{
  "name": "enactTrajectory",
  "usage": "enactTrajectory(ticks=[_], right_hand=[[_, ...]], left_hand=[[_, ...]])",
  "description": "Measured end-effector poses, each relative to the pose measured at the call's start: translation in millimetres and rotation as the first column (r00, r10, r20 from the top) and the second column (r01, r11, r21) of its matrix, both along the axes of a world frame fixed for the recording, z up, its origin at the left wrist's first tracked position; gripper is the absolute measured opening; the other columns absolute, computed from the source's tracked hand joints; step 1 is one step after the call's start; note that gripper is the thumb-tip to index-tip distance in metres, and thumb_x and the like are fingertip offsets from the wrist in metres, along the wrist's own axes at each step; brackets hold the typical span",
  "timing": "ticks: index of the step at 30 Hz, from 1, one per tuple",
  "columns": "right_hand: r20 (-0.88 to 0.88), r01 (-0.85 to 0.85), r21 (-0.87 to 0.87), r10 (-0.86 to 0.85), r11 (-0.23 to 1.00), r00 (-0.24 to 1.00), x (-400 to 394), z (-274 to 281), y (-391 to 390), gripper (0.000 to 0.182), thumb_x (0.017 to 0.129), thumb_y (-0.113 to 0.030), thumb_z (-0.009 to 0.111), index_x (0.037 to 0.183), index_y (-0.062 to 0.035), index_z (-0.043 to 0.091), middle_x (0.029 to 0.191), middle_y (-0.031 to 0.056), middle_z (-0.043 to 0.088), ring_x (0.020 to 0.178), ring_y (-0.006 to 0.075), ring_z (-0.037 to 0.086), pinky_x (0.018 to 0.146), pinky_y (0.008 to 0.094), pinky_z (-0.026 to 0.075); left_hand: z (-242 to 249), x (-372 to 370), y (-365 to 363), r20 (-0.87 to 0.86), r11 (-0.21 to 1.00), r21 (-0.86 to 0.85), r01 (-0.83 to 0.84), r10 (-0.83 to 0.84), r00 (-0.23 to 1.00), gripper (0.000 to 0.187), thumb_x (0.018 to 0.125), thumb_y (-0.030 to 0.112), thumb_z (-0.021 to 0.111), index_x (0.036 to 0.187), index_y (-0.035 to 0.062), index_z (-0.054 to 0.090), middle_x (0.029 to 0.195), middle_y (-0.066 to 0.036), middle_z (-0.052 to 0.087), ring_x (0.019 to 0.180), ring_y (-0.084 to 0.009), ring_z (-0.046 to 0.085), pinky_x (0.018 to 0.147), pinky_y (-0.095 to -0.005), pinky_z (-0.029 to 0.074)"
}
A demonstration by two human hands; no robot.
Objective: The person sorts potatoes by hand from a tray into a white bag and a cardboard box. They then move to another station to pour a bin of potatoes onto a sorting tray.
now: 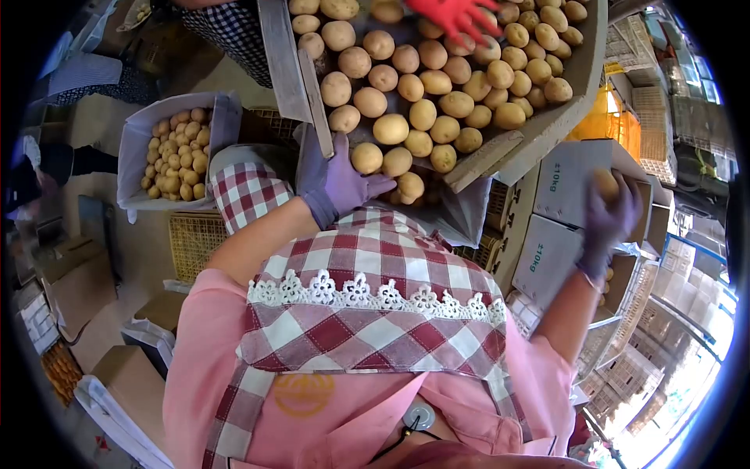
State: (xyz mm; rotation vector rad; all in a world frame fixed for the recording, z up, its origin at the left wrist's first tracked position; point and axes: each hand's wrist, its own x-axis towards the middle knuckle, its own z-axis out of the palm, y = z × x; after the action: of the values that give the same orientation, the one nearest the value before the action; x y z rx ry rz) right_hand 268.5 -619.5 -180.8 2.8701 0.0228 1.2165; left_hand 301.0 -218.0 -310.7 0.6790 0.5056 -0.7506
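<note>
In a purple glove, my left hand [344, 184] rests at the mouth of a wooden sorting tray [306, 82], thumb and fingers spread around the nearest potatoes [381, 159]. It grips nothing. Just below the mouth, a potato [410, 185] sits over a lined container [469, 219], whose inside is mostly hidden. Out to the right, my right hand [611, 215], also purple-gloved and slightly blurred, has its fingers closed on a potato [605, 186]. That hand is beside grey cartons [558, 184] printed "±10kg".
Another person's red-gloved hand [461, 19] reaches over the tray's far end. A lined box of potatoes [176, 156] stands at left above a yellow plastic crate [195, 242]. Cardboard boxes [78, 273] lie farther left. Stacked crates [652, 117] line the right side.
</note>
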Motion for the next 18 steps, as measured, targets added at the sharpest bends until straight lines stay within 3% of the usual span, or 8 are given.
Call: enactTrajectory(ticks=[2, 4, 7, 8, 9, 10, 15, 18], right_hand=[[-0.310, 0.574, -0.065, -0.563, 0.816, 0.766, -74, 13, -97, 0.051, 0.076, -0.036, 0.077, 0.111, -0.0007, 0.065, 0.113, 0.0207, 0.062, 0.106, 0.0359, 0.059, 0.087, 0.0405, 0.052], [-0.116, 0.749, -0.227, -0.781, 0.623, 0.614, -91, 28, -85, 0.062, 0.076, -0.044, 0.075, 0.120, -0.0018, 0.060, 0.116, 0.0208, 0.061, 0.109, 0.0357, 0.059, 0.091, 0.0411, 0.050], [-0.088, 0.041, 0.177, -0.025, 0.983, 0.996, -19, 7, 15, 0.042, 0.082, -0.010, 0.071, 0.121, -0.0011, 0.059, 0.118, 0.0173, 0.063, 0.107, 0.0296, 0.061, 0.092, 0.0390, 0.049], [-0.256, -0.023, 0.174, 0.068, 0.985, 0.964, 4, 12, 87, 0.040, 0.081, -0.010, 0.072, 0.118, 0.0010, 0.061, 0.110, 0.0167, 0.066, 0.102, 0.0292, 0.063, 0.090, 0.0386, 0.049], [-0.103, -0.384, 0.171, 0.404, 0.907, 0.909, 32, -16, 122, 0.038, 0.077, -0.002, 0.070, 0.114, -0.0050, 0.064, 0.109, 0.0136, 0.067, 0.096, 0.0267, 0.066, 0.083, 0.0343, 0.051], [-0.079, -0.614, 0.384, 0.687, 0.690, 0.723, 56, -32, 163, 0.037, 0.074, 0.001, 0.065, 0.110, -0.0067, 0.065, 0.102, 0.0112, 0.067, 0.090, 0.0259, 0.065, 0.077, 0.0359, 0.052], [-0.751, -0.524, 0.073, 0.393, 0.849, 0.531, 93, -117, 309, 0.031, 0.073, -0.018, 0.068, 0.100, -0.0087, 0.056, 0.096, 0.0066, 0.062, 0.079, 0.0290, 0.066, 0.061, 0.0428, 0.051], [-0.707, -0.526, 0.305, 0.559, 0.794, 0.433, 93, -112, 288, 0.033, 0.072, -0.020, 0.069, 0.101, -0.0088, 0.056, 0.093, 0.0091, 0.063, 0.078, 0.0306, 0.066, 0.063, 0.0431, 0.051]], left_hand=[[-7, -4, 1, 0.153, 0.999, 0.037, 0.010, -0.015, 0.988, 0.088, 0.088, 0.024, 0.065, 0.144, 0.0121, -0.002, 0.140, -0.018, 0.035, 0.125, -0.0371, 0.045, 0.102, -0.0502, 0.044], [-17, 1, 6, -0.002, 0.967, -0.246, -0.072, 0.074, 0.997, 0.097, 0.084, 0.009, 0.070, 0.143, 0.0143, -0.007, 0.139, -0.019, 0.034, 0.122, -0.0362, 0.047, 0.101, -0.0499, 0.045], [0, -3, -2, 0.023, 0.993, -0.109, -0.039, 0.042, 0.999, 0.085, 0.090, 0.016, 0.063, 0.143, 0.0152, -0.002, 0.140, -0.019, 0.032, 0.123, -0.0376, 0.046, 0.101, -0.0528, 0.044], [-3, -2, -3, -0.030, 0.994, -0.089, -0.060, 0.058, 0.998, 0.074, 0.092, 0.027, 0.057, 0.143, 0.0154, 0.005, 0.139, -0.018, 0.034, 0.124, -0.0374, 0.045, 0.101, -0.0543, 0.043], [-6, -1, -4, -0.083, 0.994, -0.068, -0.083, 0.077, 0.994, 0.066, 0.094, 0.038, 0.050, 0.144, 0.0155, 0.013, 0.139, -0.017, 0.035, 0.125, -0.0372, 0.044, 0.101, -0.0558, 0.042], [-8, 0, -5, -0.134, 0.993, -0.046, -0.105, 0.098, 0.986, 0.062, 0.096, 0.048, 0.044, 0.144, 0.0157, 0.021, 0.138, -0.015, 0.036, 0.125, -0.0370, 0.043, 0.100, -0.0573, 0.042], [-23, -7, 5, -0.173, 0.995, 0.081, -0.061, 0.074, 0.982, 0.069, 0.090, 0.068, 0.039, 0.138, 0.0178, 0.037, 0.139, -0.011, 0.039, 0.121, -0.0332, 0.046, 0.098, -0.0580, 0.040], [-28, -14, 7, -0.110, 0.995, 0.104, -0.004, 0.015, 0.994, 0.076, 0.088, 0.073, 0.036, 0.140, 0.0172, 0.033, 0.144, -0.011, 0.032, 0.126, -0.0361, 0.040, 0.099, -0.0611, 0.038]])
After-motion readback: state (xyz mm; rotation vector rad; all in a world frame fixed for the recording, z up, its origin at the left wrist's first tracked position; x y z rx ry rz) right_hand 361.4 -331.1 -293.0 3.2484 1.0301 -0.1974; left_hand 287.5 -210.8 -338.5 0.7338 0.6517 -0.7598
